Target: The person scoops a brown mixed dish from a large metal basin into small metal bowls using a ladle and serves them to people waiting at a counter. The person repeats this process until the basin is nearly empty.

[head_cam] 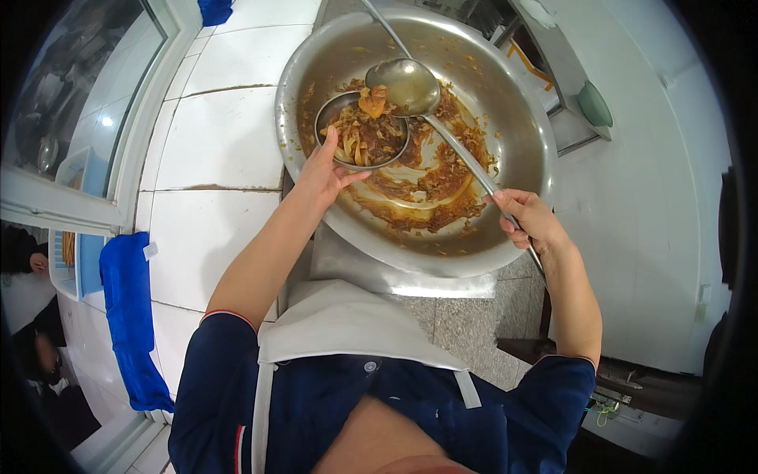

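Note:
My left hand [324, 172] grips the rim of a round metal bowl [385, 165], thumb over the edge and fingers beneath. Shredded, oily brown food [361, 136] fills much of it, with an orange piece [373, 102] on top. My right hand [522, 218] is closed around the long handle of a steel ladle [459, 148], whose head lies beside the bowl's far right edge. Another metal handle [388, 28] runs from the ladle head area over the far rim; its lower end is hidden. Both sit within a large stainless steel basin [521, 136] smeared with brown food [438, 219] and oil.
White tiled counter [219, 142] runs along the left, with a blue cloth [127, 320] on it. Beyond a framed window [124, 106] stand a light blue basket [89, 266] and another person [38, 263]. A green bowl [594, 103] rests on a shelf at right.

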Action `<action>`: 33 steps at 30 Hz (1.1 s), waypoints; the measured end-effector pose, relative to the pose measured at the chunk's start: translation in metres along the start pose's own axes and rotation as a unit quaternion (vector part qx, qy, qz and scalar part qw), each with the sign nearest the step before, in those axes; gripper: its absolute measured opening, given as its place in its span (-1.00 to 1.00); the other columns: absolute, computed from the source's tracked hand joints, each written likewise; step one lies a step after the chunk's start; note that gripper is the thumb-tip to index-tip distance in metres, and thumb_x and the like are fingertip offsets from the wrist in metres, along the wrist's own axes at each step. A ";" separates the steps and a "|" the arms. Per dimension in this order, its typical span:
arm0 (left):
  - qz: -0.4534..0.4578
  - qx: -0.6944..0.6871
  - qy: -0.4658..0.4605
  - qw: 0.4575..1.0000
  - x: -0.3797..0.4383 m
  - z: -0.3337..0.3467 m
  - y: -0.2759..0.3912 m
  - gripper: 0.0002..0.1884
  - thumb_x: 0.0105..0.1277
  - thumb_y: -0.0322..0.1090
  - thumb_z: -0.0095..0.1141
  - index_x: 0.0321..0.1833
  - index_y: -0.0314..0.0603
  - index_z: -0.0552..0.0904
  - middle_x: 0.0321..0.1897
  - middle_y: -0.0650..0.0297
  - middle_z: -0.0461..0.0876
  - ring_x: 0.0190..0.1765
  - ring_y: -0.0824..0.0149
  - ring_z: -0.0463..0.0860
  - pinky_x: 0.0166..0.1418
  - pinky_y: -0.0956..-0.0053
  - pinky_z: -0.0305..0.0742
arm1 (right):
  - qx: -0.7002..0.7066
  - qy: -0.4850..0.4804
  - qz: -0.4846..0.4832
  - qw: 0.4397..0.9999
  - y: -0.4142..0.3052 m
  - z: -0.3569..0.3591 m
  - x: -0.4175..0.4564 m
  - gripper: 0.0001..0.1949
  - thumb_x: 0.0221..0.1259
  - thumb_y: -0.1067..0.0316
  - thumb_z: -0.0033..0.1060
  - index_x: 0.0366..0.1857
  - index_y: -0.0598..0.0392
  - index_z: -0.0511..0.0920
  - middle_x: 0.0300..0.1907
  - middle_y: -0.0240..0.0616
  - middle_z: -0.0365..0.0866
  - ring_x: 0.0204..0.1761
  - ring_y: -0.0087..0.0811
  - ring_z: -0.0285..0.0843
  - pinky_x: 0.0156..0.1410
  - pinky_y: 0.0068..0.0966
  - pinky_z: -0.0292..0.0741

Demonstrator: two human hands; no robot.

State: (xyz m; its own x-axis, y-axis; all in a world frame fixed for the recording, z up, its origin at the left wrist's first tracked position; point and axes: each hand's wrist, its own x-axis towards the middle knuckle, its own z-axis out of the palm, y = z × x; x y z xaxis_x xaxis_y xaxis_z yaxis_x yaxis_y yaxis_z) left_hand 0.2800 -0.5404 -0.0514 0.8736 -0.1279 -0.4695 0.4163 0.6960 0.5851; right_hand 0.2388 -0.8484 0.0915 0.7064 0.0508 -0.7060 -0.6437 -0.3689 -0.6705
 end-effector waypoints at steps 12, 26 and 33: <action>0.005 0.021 -0.010 1.000 -0.059 -0.048 0.025 -0.35 0.26 0.23 -0.13 0.22 -0.14 0.29 0.06 0.14 0.48 0.03 0.22 0.55 -0.12 0.31 0.65 | 0.112 -0.061 0.056 0.990 0.034 -0.003 0.027 -0.71 0.26 0.05 0.03 -0.19 0.06 0.50 -0.76 -0.47 0.27 -0.83 -0.70 0.01 -0.78 -0.70 -0.08; 0.292 -0.044 0.173 0.940 -0.242 -0.141 0.115 -0.27 0.18 0.33 -0.09 0.27 -0.02 0.30 0.10 0.14 0.48 0.05 0.11 0.55 -0.21 0.11 0.60 | -0.538 0.324 -0.097 0.772 0.144 0.021 0.091 -0.65 0.17 0.13 0.03 -0.06 0.12 0.52 -0.18 -0.04 0.57 -0.11 -0.03 0.51 -0.03 -0.19 0.44; 0.415 -0.123 0.381 0.817 -0.361 -0.206 0.120 -0.30 0.21 0.28 -0.07 0.24 -0.09 0.28 0.13 0.14 0.40 0.13 0.13 0.46 -0.11 0.25 0.61 | -0.514 0.288 -0.154 0.793 0.159 0.014 0.117 -0.59 0.11 -0.02 0.04 -0.16 0.12 0.57 -0.35 0.00 0.63 -0.30 0.00 0.58 -0.23 -0.13 0.48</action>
State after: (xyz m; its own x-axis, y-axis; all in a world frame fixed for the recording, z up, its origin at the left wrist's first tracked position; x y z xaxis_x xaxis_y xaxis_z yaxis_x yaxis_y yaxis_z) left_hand -0.0373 -0.2650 0.0520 0.3801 0.8715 -0.3098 -0.3848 0.4535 0.8039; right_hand 0.2148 -0.8879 -0.1007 0.9913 -0.0376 -0.1260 -0.0431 -0.9982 -0.0411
